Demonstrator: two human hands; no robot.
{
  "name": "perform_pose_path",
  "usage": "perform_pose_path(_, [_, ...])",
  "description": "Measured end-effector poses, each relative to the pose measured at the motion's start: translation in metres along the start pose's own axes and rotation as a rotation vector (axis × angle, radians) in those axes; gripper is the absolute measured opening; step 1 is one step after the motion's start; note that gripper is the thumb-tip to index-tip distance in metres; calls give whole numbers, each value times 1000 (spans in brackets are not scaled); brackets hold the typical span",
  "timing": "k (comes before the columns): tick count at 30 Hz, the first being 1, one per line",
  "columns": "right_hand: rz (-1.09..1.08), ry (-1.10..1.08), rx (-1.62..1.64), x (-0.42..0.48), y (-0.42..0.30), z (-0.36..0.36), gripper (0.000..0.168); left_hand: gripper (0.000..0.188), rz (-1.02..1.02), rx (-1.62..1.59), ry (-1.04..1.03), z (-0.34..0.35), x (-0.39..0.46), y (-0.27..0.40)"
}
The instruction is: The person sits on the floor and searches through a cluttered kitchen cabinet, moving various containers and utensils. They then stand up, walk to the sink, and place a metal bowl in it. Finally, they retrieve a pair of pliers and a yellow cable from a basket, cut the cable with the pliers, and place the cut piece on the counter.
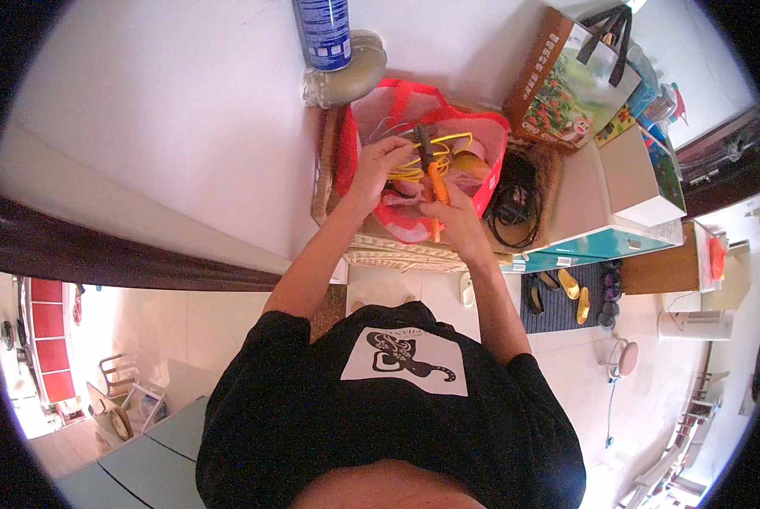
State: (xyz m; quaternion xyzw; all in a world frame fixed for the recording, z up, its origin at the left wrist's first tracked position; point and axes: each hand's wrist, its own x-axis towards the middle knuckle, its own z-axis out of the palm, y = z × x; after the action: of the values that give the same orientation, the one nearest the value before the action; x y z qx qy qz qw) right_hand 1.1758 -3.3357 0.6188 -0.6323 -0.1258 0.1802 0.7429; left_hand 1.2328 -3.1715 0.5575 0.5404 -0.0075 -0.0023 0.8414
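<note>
My right hand (pixel 453 213) is closed on the orange handles of a hand tool (pixel 437 184), which looks like pliers or a crimping tool; its dark head points away from me. Just left of that head, my left hand (pixel 380 168) has its thumb and fingertips together at a coil of yellow cable (pixel 412 170); whether it pinches a strand is too small to tell. Both hands are over a red and white bag (pixel 493 137) that stands open in a wicker basket (pixel 323 172). Inside the bag lie the yellow cable, thin pale wires and a roll of yellowish tape (pixel 470 167).
Right of the bag, black cables (pixel 517 207) lie in the basket. A printed carrier bag (pixel 564 89) and a white box (pixel 637 178) stand farther right. A blue spray can (pixel 324 35) stands behind, at the wall. Shoes (pixel 569 283) lie on a floor mat below.
</note>
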Motion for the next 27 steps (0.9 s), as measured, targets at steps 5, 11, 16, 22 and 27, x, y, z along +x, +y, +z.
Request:
perform_pose_path(5, [19, 18, -133, 3, 5, -6, 39, 14, 8, 57, -1, -5, 6, -6])
perform_pose_path(11, [18, 12, -85, 2, 7, -8, 39, 13, 27, 62, -13, 3, -2, 2])
perform_pose_path(16, [-99, 162, -187, 10, 37, -15, 38, 12, -20, 44, -12, 7, -6, 8])
perform_pose_path(22, [202, 32, -139, 17, 39, -26, 27, 14, -91, 67, 48, 12, -10, 4])
perform_pose_path(27, [123, 131, 11, 38, 46, -22, 17, 33, 612, 874, 448, 14, -20, -29])
